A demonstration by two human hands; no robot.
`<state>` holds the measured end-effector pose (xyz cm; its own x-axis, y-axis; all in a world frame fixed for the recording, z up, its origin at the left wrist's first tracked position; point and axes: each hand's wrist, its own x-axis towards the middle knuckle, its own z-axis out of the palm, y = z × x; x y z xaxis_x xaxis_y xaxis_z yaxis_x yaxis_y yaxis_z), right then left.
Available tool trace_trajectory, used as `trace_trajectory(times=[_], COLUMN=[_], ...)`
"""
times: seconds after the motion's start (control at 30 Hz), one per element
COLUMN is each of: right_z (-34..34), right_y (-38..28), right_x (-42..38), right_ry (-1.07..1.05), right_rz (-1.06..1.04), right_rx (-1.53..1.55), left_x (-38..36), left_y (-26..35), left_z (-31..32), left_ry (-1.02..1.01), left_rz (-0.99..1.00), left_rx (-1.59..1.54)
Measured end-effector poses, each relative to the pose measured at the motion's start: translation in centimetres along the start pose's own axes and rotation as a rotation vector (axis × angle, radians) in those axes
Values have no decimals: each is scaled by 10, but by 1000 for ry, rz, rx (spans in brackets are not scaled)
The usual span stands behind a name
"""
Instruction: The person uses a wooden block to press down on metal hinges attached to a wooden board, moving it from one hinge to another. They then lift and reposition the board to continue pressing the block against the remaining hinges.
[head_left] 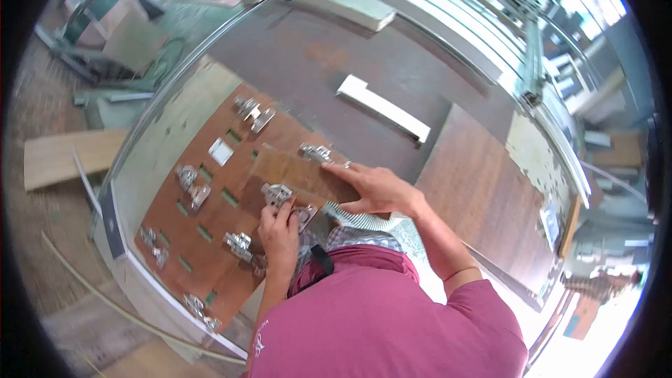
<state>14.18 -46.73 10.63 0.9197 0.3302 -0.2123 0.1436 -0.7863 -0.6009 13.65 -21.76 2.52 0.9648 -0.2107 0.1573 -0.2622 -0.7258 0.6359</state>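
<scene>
My left hand (278,234) has its fingertips closed on a silver metal hinge (278,194) beside the near edge of a small brown wooden piece (297,173). Over the right end of that piece lies my right hand (381,190), its thumb and fingers stretched apart; the fingertips are near another silver hinge (315,152). Both hands are above a reddish-brown board (220,231) with green rectangular marks. Several more metal hinges lie on it, among them one at the far edge (253,113) and one at the left (192,185). My right palm is hidden.
A white L-shaped strip (383,108) lies on the dark tabletop (294,56). Brown panels (483,189) are at the right. A ribbed hose (360,220) runs near my waist. A pale slab (350,5) and metal rails (434,0) line the far side. Another person (605,285) is at far right.
</scene>
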Motion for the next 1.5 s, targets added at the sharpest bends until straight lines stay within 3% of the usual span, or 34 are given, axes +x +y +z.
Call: trace_trajectory(times=[0.23,0.37,0.57,0.63,0.9,1.03,1.1,1.13,1.2,1.5], right_z=[16,15,22,26,52,50,70,72,93,118], right_y=[7,7,7,-2,-46,-84,-78,-87,-90,-125], right_x=[-22,-32,-40,-43,-62,-85,-88,-91,-92,-90], right_ry=[137,107,202,203,310,235,320,248,262,192], right_rz=[-16,47,6,-8,10,121,-13,99,126,154], right_rx=[216,258,298,325,318,390,362,418,589,335], left_x=[2,0,-10,-15,-27,-37,-53,-58,-72,-118], left_y=[5,6,-4,-11,-41,-50,-54,-52,-60,-72], left_z=[-23,-41,-61,-65,-75,-83,-96,-101,-112,-99], left_ry=[-33,25,93,77,31,73,113,132,134,187], left_rz=[-61,-111,-116,-182,-140,-94,-71,-85,-176,-245], left_rx=[-154,-216,-151,-131,-237,-297,-316,-343,-305,-243])
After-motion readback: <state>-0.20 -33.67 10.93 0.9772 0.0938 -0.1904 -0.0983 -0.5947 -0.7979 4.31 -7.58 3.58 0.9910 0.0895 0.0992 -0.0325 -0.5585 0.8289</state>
